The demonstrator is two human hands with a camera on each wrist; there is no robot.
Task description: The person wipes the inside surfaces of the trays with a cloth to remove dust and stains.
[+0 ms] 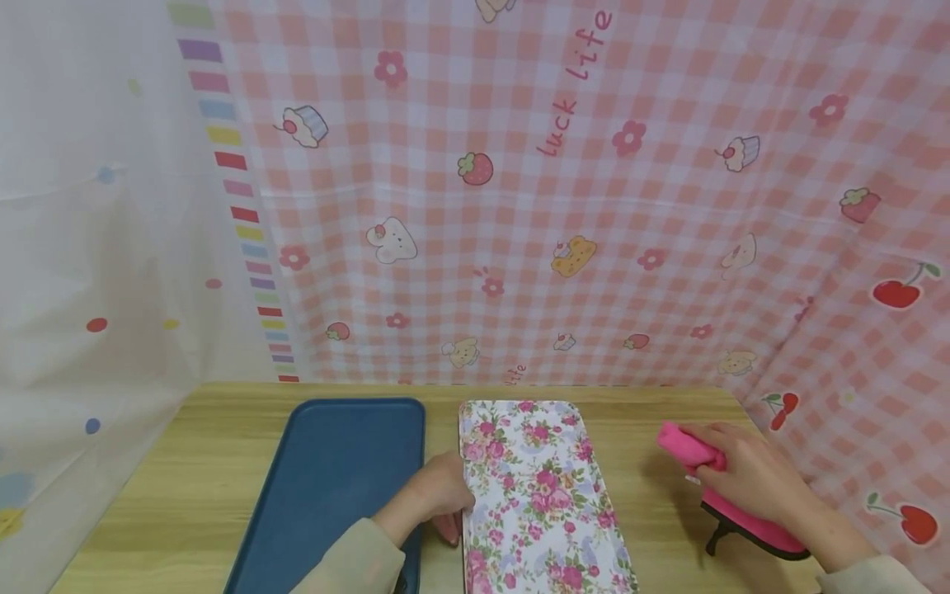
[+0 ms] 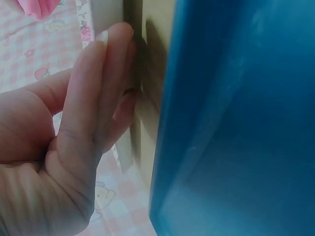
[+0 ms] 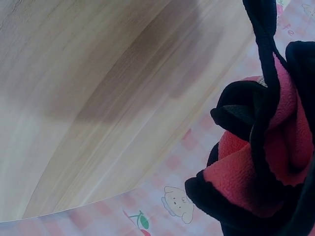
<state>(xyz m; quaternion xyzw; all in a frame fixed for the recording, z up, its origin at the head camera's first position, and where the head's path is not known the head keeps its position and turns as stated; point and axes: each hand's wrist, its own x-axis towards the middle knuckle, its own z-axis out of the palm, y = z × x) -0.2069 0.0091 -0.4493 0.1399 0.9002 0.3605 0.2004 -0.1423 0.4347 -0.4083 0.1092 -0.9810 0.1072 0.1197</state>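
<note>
My left hand (image 1: 439,488) is at the left long edge of a white tray printed with pink roses (image 1: 545,495). In the left wrist view the fingers (image 2: 86,98) lie along the tray's side, and the thumb passes behind them at the rim, pinching it. My right hand (image 1: 753,474) grips a bunched pink fleece item with black trim (image 1: 742,507) over the table's right side; its kind cannot be told. Folds of pink fleece (image 3: 241,172) and a black strap (image 3: 266,39) show in the right wrist view.
A plain blue tray (image 1: 341,470) lies left of the floral one, a narrow strip of wooden table (image 1: 444,429) between them. A checked pink curtain (image 1: 519,206) hangs behind and along the right; a white dotted curtain (image 1: 111,247) hangs at left.
</note>
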